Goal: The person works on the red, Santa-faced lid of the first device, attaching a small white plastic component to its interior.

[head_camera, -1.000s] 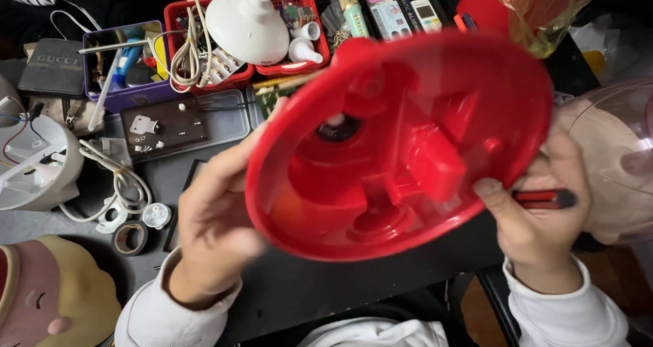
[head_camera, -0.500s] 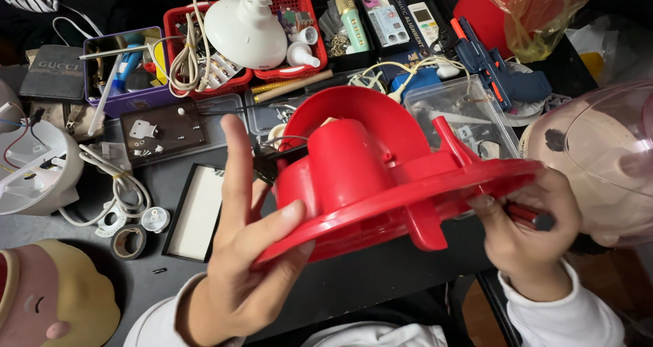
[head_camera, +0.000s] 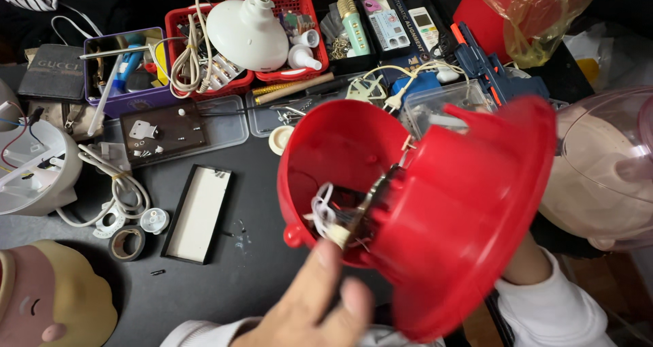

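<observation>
A red plastic appliance housing hangs above the dark table, split into two parts. The bowl-shaped red shell (head_camera: 340, 150) faces me with its hollow side. The wide red cover (head_camera: 469, 218) tilts away to its right. White wires and metal motor parts (head_camera: 333, 214) bridge the gap between them. My left hand (head_camera: 313, 306) comes up from the bottom edge, and its fingertips touch the shell's lower rim by the wires. Of my right hand (head_camera: 524, 262) only the wrist and white sleeve show; the rest is behind the cover, holding it up.
At the back stand a red basket (head_camera: 309, 7) holding a white dome, a purple box (head_camera: 122, 99) and a blue pistol-shaped tool (head_camera: 490, 65). A black tray (head_camera: 199, 213), a tape roll (head_camera: 127, 243) and a white housing (head_camera: 34, 177) lie left. A pink translucent shell (head_camera: 605, 170) sits right.
The red housing was one piece, turned from underside-up to edge-on. Now it is apart, the shell swung open leftward and wires exposed. My left hand dropped from its side to below.
</observation>
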